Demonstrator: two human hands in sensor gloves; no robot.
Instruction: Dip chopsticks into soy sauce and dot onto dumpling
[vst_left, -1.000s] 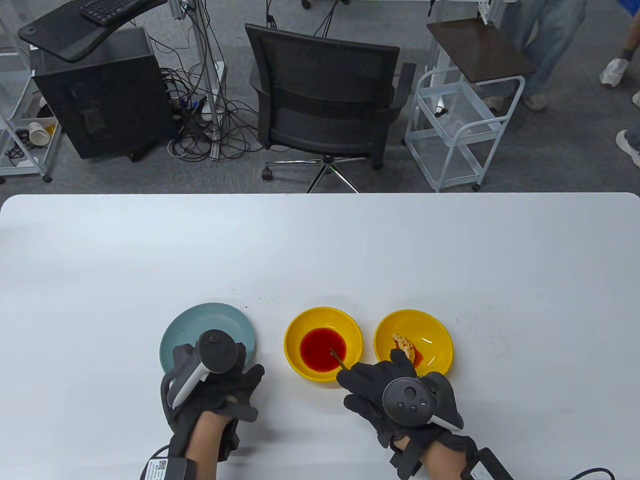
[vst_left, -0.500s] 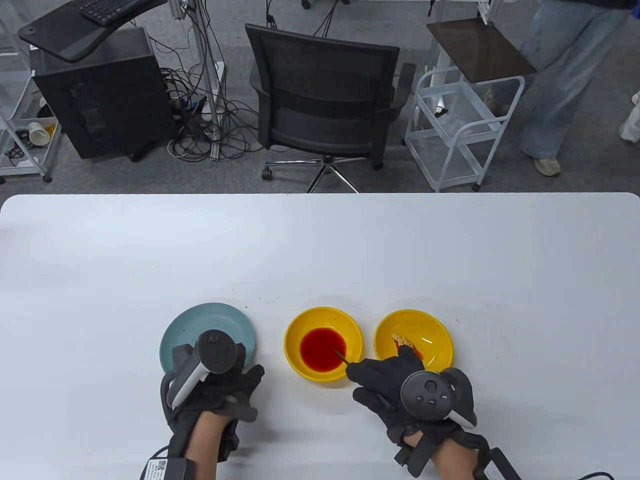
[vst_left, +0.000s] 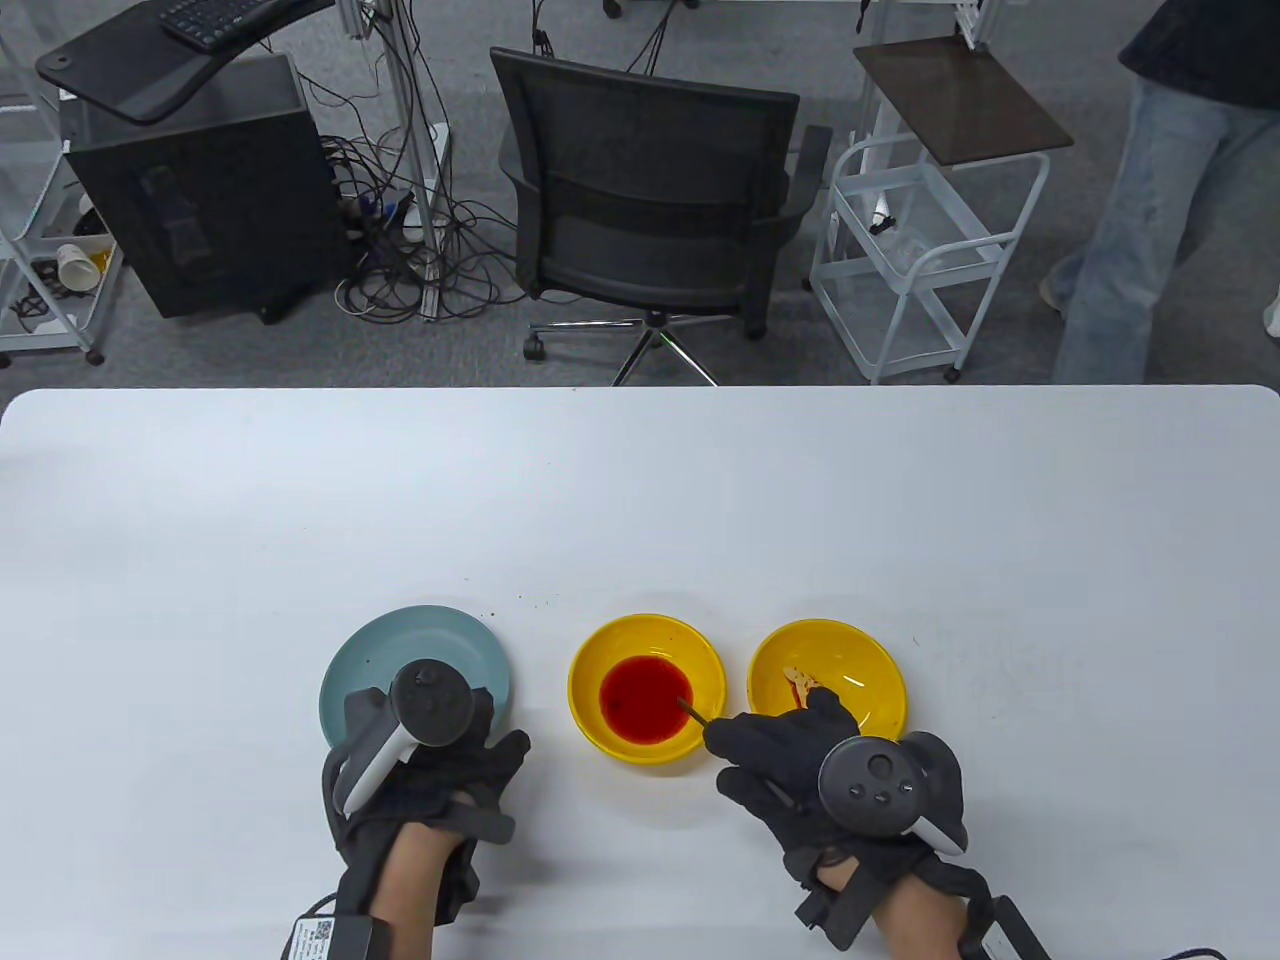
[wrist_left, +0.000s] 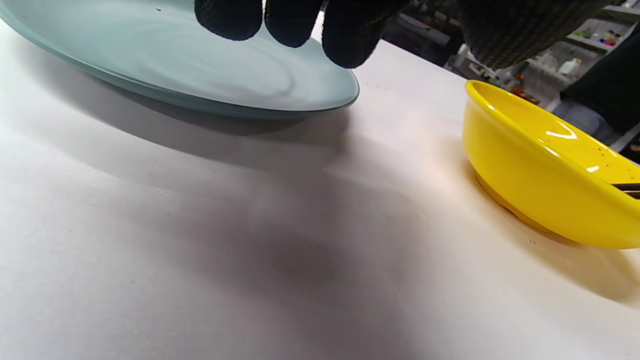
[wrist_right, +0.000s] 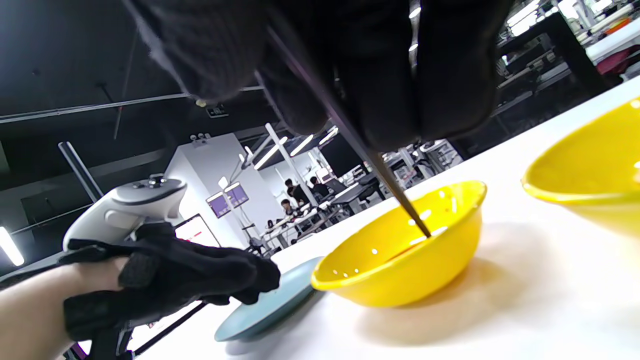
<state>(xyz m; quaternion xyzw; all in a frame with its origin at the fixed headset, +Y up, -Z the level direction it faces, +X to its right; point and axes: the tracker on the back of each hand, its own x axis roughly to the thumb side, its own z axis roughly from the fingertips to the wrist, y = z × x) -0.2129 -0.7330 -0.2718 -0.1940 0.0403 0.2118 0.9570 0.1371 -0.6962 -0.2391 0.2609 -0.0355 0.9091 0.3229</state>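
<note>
Two yellow bowls: sauce bowl (vst_left: 647, 688) holds red sauce, right hand (vst_left: 800, 765) gripping chopsticks (wrist_right: 380, 175).

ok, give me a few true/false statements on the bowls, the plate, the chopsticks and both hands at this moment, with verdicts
1. The right hand holds the chopsticks with the tips down in the sauce bowl. True.
2. The sauce bowl stands to the right of the dumpling bowl. False: the dumpling bowl is on the right, and the sauce bowl stands in the middle.
3. The left hand holds a second pair of chopsticks. False: it holds nothing, and lies at the near edge of the blue plate.
4. The dumpling lies in a yellow bowl. True.
5. The blue plate holds red sauce. False: the red sauce is in the middle yellow bowl.
</note>
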